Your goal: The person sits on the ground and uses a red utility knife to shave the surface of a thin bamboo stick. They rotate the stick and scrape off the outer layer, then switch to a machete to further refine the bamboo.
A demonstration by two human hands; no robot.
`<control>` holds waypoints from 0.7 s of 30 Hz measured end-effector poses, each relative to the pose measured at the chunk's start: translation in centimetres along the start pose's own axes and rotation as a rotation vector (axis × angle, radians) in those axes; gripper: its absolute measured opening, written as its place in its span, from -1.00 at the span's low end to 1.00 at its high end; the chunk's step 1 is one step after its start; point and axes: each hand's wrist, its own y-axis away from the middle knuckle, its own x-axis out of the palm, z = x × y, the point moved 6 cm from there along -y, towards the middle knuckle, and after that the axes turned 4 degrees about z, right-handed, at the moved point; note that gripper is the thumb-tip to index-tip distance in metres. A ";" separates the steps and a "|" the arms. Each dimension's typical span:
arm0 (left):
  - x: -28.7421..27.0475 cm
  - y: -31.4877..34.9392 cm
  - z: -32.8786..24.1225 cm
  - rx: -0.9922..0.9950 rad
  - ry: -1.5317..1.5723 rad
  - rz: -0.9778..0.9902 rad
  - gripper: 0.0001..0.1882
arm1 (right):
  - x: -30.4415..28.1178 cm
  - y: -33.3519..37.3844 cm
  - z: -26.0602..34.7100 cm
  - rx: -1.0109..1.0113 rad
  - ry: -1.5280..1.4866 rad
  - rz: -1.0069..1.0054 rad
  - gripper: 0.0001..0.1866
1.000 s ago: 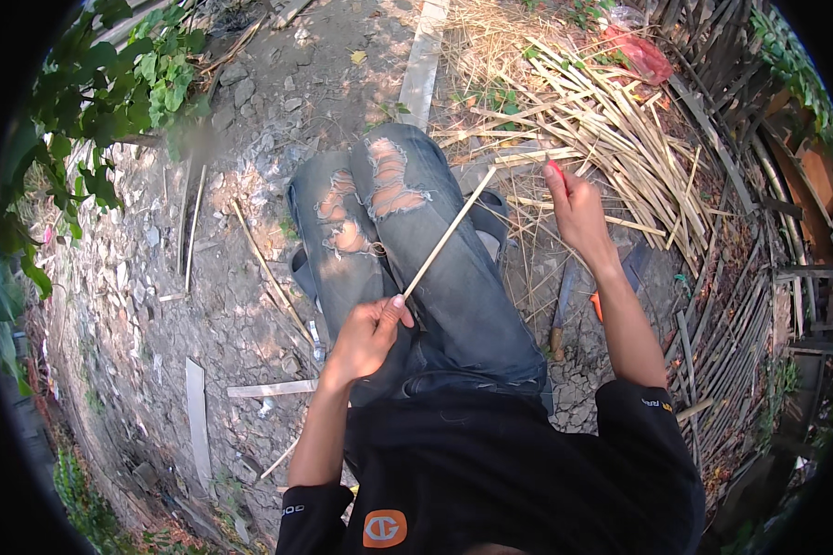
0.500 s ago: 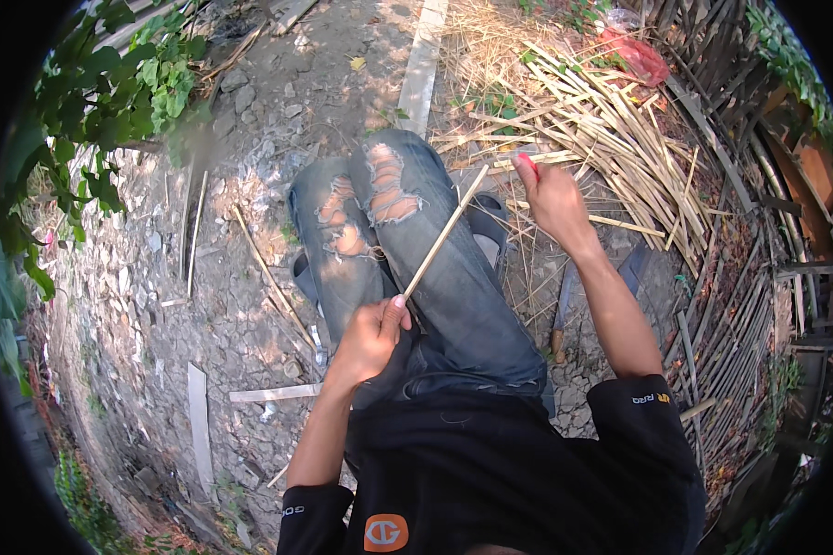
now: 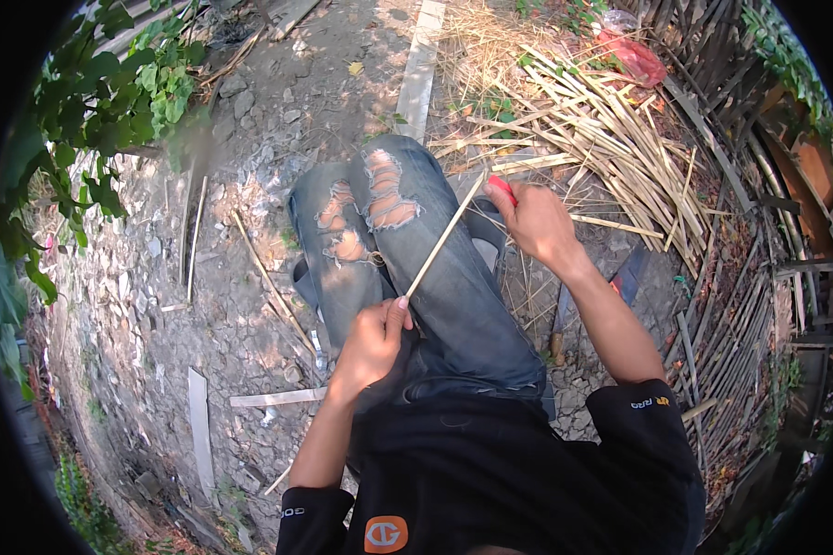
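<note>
Stick (image 3: 446, 235) in pinched left hand (image 3: 370, 342), upper end just beside red handle (image 3: 501, 188) in curled right hand (image 3: 540, 222)

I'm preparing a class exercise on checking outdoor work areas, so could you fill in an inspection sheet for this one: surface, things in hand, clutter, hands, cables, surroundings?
Surface: rough, cracked ground with scattered stones.
Things in hand: a thin pale stick, slanting above the jeans; a red object, shape partly hidden.
Clutter: a loose pile of pale sticks at upper right; a wooden-handled tool beside the right forearm; a flat strip at lower left.
Hands: left hand closed on the stick's lower end; right hand closed on the red object near its upper end, contact unclear.
Cables: nothing seen.
Surroundings: leafy plants at upper left; thin grey poles at right.
</note>
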 end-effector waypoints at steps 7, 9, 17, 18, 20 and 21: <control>-0.9 0.9 0.9 -0.032 0.025 0.045 -0.49 | -4.0 -0.7 -4.6 0.101 -0.307 -0.109 -0.36; -0.8 0.3 0.1 -0.027 0.000 0.000 -0.51 | -2.4 1.6 0.4 0.008 -0.275 0.047 -0.40; 0.5 -0.9 -2.1 0.082 -0.079 -0.174 -0.58 | 2.2 5.4 6.0 -0.255 -0.066 0.209 -0.37; 0.5 -1.0 -2.1 0.085 -0.074 -0.181 -0.58 | 2.2 4.7 5.2 -0.200 -0.043 0.171 -0.36; 0.0 -0.5 -2.1 0.066 -0.086 -0.172 -0.58 | 2.1 2.2 3.3 -0.099 0.000 0.086 -0.34; -0.6 0.1 -2.1 0.045 -0.101 -0.151 -0.58 | 0.4 -0.2 0.0 0.039 -0.061 -0.032 -0.32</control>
